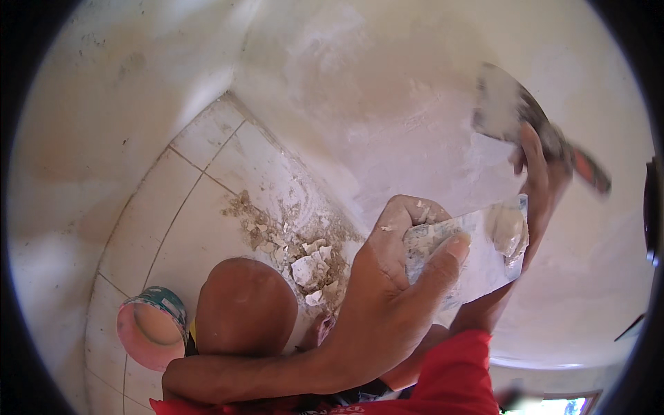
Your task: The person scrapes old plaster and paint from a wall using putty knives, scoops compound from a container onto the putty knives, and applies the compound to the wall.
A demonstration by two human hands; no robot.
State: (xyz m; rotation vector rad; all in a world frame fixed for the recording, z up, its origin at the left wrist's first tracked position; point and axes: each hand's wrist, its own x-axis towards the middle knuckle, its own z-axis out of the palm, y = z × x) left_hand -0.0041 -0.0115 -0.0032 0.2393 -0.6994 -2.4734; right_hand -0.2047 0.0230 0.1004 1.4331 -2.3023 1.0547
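My left hand [408, 277] is closed around a flat, putty-smeared rectangular plate [477, 266], thumb on top. A wet lump of putty [510, 232] sits at the plate's right end. Farther up and to the right, my right hand [543, 169] grips a putty knife [536, 114] with a wide blade and a dark handle with red on it. The blade, slightly blurred, is at the patchy pale wall [415, 104]; I cannot tell whether it touches.
Broken plaster bits [311, 270] and brown dust lie on the tiled floor [183, 228] along the wall's foot. A pink-lined tub [149, 349] stands at the lower left, beside my bare knee [245, 304]. Dark objects [650, 211] show at the right rim.
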